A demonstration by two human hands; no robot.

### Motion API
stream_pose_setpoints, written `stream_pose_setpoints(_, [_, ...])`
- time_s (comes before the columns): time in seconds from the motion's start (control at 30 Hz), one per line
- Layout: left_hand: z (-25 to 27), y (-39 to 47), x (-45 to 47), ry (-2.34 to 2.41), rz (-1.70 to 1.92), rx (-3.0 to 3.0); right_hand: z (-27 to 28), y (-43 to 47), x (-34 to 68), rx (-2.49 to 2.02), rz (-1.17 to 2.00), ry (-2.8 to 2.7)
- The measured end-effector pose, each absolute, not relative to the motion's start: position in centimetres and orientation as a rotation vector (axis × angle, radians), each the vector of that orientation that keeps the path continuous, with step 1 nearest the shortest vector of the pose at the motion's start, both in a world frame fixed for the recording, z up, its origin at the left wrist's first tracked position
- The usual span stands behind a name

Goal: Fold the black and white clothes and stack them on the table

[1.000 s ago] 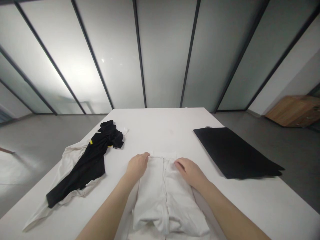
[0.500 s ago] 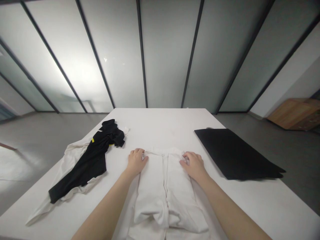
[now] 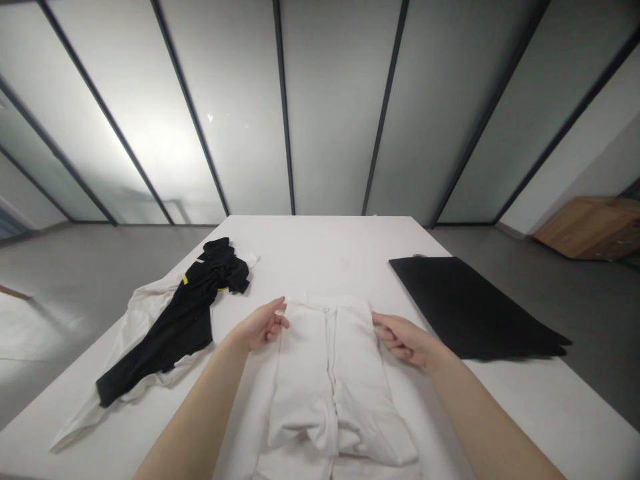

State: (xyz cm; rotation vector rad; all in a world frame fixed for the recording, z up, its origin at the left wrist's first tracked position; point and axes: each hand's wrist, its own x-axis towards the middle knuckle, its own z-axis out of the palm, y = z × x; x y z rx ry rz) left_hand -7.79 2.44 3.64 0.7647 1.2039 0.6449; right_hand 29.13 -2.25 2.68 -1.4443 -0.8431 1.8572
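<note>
A white zip-front garment (image 3: 305, 360) lies folded on the table before me, with a zip line down its middle and creases toward its near end. At its far left corner is my left hand (image 3: 263, 325), turned side-on, fingers curled at the cloth's edge. My right hand (image 3: 403, 339) is closed at the far right corner, the index finger along the edge and the other fingers curled below it. The exact grip of the fingertips is partly hidden on both sides.
On the left of the white table (image 3: 320, 253) lies a crumpled black garment (image 3: 170, 333) with yellow trim, over white cloth (image 3: 150, 303). A flat black sheet or board (image 3: 470, 307) lies on the right. Frosted glass panels (image 3: 330, 107) stand behind the table.
Both hands have turned from palm-down on the garment's far corners to side-on at its edges, and have shifted slightly outward. The far corners look straighter.
</note>
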Motion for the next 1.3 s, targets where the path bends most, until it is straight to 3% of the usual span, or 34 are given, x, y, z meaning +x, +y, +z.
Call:
stream_pose_setpoints(0.13, [3.7,2.6,-7.0,0.949,0.753,0.469,3.4,-2.3,28.6,-1.306,1.974,-0.579])
stream_pose_setpoints(0.3, [2.4,2.5,-5.3,0.750,0.784,0.416,2.7,-2.1,27.0,-1.061,2.053,-0.667])
stream_pose_setpoints(0.63, [3.4,1.8,-5.3,0.851,1.186,0.860,2.0,-2.3,26.9,-0.984,1.415,-0.924])
stream_pose_setpoints(0.8, [3.4,1.7,-5.8,0.986,1.021,0.972,1.2,-2.2,27.1,-1.154,1.406,-0.986])
stream_pose_setpoints(1.03, [1.8,2.4,-4.2,1.216,1.055,0.814,1.4,-2.2,25.6,-1.207,1.575,-0.827])
stream_pose_setpoints(1.3, [1.4,1.4,-8.4,0.817,0.812,0.961,2.0,-3.0,28.5,-1.097,1.661,-0.915])
